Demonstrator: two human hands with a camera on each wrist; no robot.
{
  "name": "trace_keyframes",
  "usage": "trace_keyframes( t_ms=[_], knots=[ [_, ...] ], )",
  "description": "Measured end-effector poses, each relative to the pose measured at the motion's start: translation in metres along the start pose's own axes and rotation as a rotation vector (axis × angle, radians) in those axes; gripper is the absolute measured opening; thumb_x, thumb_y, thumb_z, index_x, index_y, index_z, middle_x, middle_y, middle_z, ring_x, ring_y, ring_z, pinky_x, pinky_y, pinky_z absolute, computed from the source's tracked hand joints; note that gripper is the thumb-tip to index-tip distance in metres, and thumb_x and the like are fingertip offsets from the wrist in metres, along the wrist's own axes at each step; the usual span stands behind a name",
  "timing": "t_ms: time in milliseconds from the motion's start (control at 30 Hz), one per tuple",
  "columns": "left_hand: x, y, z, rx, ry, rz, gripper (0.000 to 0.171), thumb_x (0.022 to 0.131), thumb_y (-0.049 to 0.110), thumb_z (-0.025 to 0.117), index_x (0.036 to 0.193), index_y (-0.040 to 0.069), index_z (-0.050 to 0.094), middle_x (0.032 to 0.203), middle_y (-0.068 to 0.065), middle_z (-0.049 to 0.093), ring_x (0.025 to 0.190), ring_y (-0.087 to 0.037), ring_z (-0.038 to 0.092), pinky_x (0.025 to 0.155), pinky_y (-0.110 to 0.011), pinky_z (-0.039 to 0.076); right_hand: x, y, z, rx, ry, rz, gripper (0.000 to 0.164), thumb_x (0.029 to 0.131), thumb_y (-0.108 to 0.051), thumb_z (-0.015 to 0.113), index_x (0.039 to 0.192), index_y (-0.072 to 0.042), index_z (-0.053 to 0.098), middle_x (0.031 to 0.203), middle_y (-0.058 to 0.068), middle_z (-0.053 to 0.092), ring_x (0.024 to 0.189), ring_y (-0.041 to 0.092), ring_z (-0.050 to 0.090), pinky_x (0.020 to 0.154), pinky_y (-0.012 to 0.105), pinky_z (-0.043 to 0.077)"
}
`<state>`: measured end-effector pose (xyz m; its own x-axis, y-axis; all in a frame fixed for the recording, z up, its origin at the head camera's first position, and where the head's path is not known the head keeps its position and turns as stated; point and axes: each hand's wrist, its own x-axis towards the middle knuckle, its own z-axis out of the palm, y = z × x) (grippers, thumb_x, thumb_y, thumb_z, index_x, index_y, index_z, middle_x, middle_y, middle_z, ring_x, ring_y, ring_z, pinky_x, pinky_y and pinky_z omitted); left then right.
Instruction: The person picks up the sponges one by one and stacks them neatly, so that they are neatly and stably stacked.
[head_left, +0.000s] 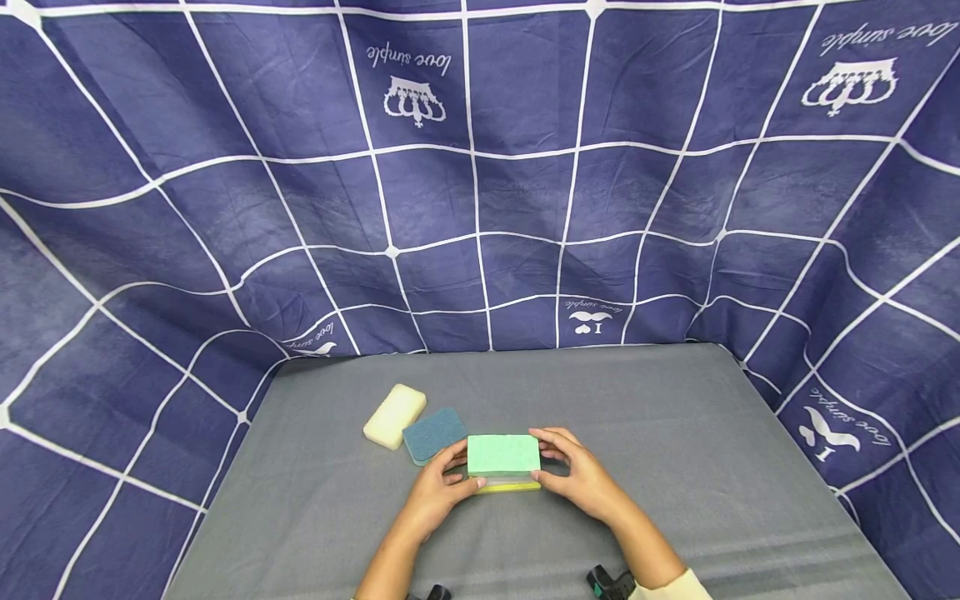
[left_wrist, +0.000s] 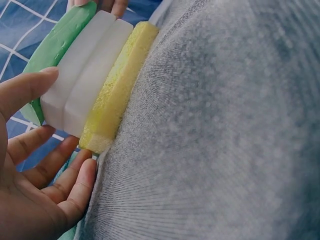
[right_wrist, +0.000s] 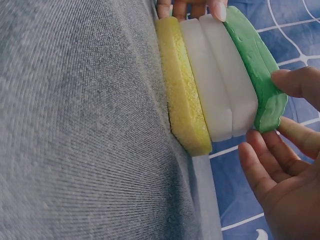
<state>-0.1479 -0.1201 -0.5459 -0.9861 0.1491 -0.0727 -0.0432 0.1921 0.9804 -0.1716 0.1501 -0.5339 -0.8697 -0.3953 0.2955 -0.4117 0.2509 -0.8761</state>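
Note:
A stack of sponges stands upright on the grey cloth. At its bottom lies a yellow sponge (left_wrist: 116,92), with two white sponges (right_wrist: 215,75) above it and a green sponge (head_left: 503,454) on top, slightly bowed in the wrist views. My left hand (head_left: 437,487) holds the left end of the green sponge, its thumb at the near side by the upper white sponge and its other fingers spread along the stack's end. At the right end, my right hand (head_left: 579,477) pinches the green sponge between thumb and fingers, the lower fingers beside the white ones.
Left of the stack lies a blue-green sponge (head_left: 435,435), close by my left fingers. Farther left rests a cream sponge (head_left: 395,416). Grey cloth (head_left: 637,400) covers the table; a blue curtain with white lines (head_left: 525,192) stands behind and at both sides.

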Motion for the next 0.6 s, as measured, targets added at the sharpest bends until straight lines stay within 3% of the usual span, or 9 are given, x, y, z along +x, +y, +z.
trace_keyframes(
  t_ms=[333, 600],
  knots=[
    [-0.0006, 0.0013, 0.0001, -0.007, 0.003, -0.014, 0.075, 0.086, 0.028, 0.081, 0.150, 0.008, 0.047, 0.142, -0.014, 0.055, 0.132, -0.030, 0.052, 0.106, -0.050, 0.046, -0.0009, 0.0001, 0.0003, -0.004, -0.013, 0.066, 0.062, 0.085, -0.014, 0.082, 0.142, -0.013, 0.056, 0.136, 0.009, 0.060, 0.122, 0.023, 0.060, 0.104, 0.040, 0.051],
    [-0.0001, 0.0008, -0.0003, -0.008, 0.000, -0.019, 0.075, 0.086, 0.028, 0.081, 0.150, 0.008, 0.047, 0.141, -0.014, 0.055, 0.129, -0.029, 0.053, 0.103, -0.045, 0.047, -0.0002, -0.0019, 0.0008, -0.013, -0.005, 0.068, 0.061, 0.085, -0.015, 0.082, 0.141, -0.018, 0.057, 0.136, 0.007, 0.060, 0.122, 0.023, 0.060, 0.103, 0.040, 0.052]
  ],
)
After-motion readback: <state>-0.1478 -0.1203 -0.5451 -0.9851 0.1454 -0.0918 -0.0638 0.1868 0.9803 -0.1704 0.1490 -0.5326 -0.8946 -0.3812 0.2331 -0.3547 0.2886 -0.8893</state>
